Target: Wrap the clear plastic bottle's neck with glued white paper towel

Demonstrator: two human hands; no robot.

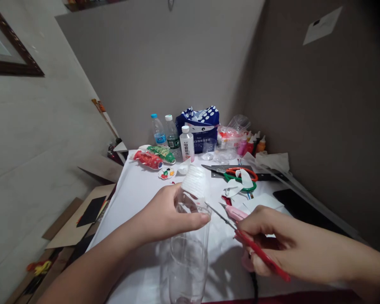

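Note:
My left hand point(169, 211) is wrapped round the upper part of a clear plastic bottle point(190, 261), which looks cut open near the top. Just beyond the bottle's top stands a white ribbed piece point(194, 180); whether it touches the bottle I cannot tell. My right hand point(272, 240) grips red-handled scissors point(262, 253), their blades nearly together and the tip close to the bottle's rim. Beside the right fingers lies a pink craft knife point(236, 212). Partly hidden under that hand is a pink object point(247, 261) near a black cord.
Green- and orange-handled scissors point(237, 174) lie among white scraps on the white-covered table point(139, 198). Behind stand several bottles point(186, 143), a blue bag point(205, 139) and clear cups. Painted red point(148, 159) and green pieces sit at the back left. A dark flat object point(300, 207) lies right.

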